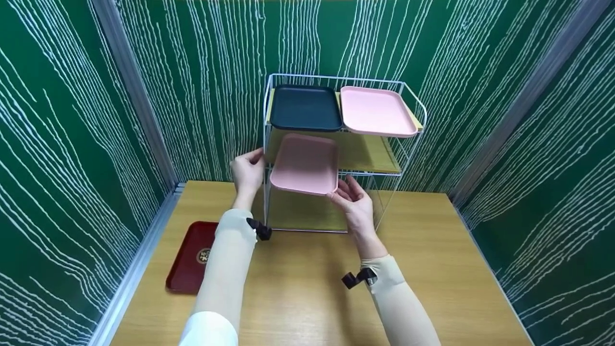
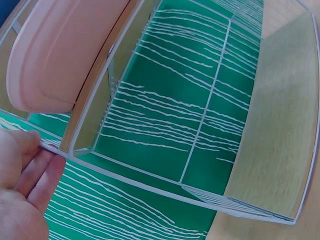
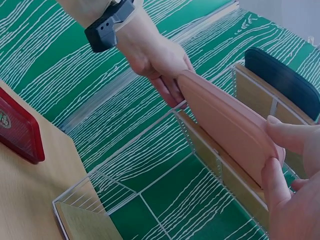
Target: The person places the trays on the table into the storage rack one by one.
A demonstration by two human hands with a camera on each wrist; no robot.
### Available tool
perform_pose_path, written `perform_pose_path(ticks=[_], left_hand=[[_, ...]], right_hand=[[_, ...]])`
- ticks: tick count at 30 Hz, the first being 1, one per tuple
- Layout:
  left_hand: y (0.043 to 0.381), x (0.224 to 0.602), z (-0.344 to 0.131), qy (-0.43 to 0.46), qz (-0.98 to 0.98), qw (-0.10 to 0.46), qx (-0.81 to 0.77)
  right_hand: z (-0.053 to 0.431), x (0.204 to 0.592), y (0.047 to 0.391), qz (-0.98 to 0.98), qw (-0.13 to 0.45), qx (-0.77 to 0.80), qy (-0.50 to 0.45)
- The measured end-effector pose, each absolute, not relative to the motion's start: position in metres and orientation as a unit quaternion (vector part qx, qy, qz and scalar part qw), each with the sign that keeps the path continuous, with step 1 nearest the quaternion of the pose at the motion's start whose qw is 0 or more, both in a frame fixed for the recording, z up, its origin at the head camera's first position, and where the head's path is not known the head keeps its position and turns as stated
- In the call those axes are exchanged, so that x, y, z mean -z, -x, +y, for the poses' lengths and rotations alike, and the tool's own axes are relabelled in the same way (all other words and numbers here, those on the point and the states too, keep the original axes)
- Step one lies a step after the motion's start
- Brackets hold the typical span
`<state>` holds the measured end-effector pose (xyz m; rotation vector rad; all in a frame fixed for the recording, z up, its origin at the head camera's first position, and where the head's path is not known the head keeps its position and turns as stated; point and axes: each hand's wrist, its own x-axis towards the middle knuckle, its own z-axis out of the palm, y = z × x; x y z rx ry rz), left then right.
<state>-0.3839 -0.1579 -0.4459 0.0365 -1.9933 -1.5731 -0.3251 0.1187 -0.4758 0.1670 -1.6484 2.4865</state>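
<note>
A three-tier white wire rack [image 1: 370, 154] with wooden shelves stands at the back of the table. My right hand [image 1: 359, 211] pinches a pink tray [image 1: 307, 166] by its front right corner, thumb on one face and fingers on the other in the right wrist view. The tray overlaps the left part of the middle shelf, its front edge jutting out toward me. At the rack's left side, my left hand [image 1: 248, 174] holds the wire frame near that shelf; its thumb and fingers [image 2: 47, 185] meet around the wire in the left wrist view.
On the top shelf a dark blue tray [image 1: 306, 108] lies left of a second pink tray [image 1: 377, 110]. A red tray [image 1: 185, 262] with a gold emblem is on the table [image 1: 432, 269] at the left, partly behind my left forearm. Green white-streaked walls [image 1: 202, 96] enclose the table.
</note>
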Motion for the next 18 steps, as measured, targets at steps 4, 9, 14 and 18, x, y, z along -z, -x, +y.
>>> perform_pose_path(ticks=[4, 9, 14, 18], left_hand=[[0.384, 0.447, -0.158, -0.012, -0.749, 0.294, 0.593], [0.383, 0.447, -0.158, -0.01, -0.75, 0.302, 0.588], [0.382, 0.446, -0.158, -0.009, -0.747, 0.307, 0.59], [0.383, 0.446, -0.158, -0.008, -0.746, 0.303, 0.593]], right_hand=[[0.113, 0.482, 0.322, -0.567, 0.091, -0.818, -0.038], [0.099, 0.492, 0.311, -0.555, 0.089, -0.827, 0.002], [0.073, 0.499, 0.3, -0.479, 0.11, -0.869, 0.049], [0.051, 0.503, 0.298, -0.434, 0.127, -0.889, 0.074]])
